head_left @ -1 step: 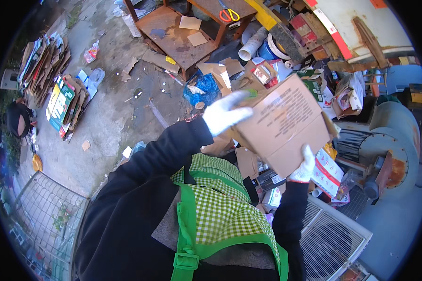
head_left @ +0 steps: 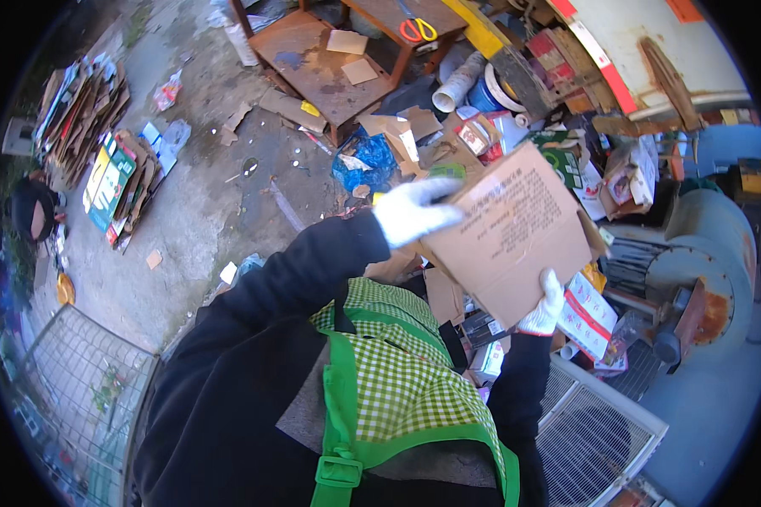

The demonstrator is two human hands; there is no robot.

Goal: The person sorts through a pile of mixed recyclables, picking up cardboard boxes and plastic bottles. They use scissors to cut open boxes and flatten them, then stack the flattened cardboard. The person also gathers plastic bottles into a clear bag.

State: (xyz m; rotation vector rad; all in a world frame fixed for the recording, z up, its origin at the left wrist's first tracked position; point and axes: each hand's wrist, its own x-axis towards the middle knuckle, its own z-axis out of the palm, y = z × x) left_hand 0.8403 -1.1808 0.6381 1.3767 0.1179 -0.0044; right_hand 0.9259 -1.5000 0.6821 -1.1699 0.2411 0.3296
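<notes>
A brown cardboard box [head_left: 516, 237] with printed dark lettering is held up in front of me, tilted, and looks partly flattened. My right hand [head_left: 543, 304], in a white glove, grips its lower right edge, the thumb on the printed face and the fingers hidden behind. At the box's left edge is my left hand [head_left: 416, 211], also gloved in white. Its fingers are stretched out and apart, the tips at the edge; whether they touch the cardboard I cannot tell.
Loose cardboard and packaging lie below the box, with a blue plastic bag [head_left: 364, 163] beside them. Scissors [head_left: 418, 29] lie on a rusty table. Flattened cardboard stacks [head_left: 120, 182] stand at left. A motor-like machine [head_left: 706, 253] and a metal grille [head_left: 596, 422] are at right.
The box has tipped slightly, its printed face turning a little more toward me. My left hand has moved slightly down. My right hand keeps its hold.
</notes>
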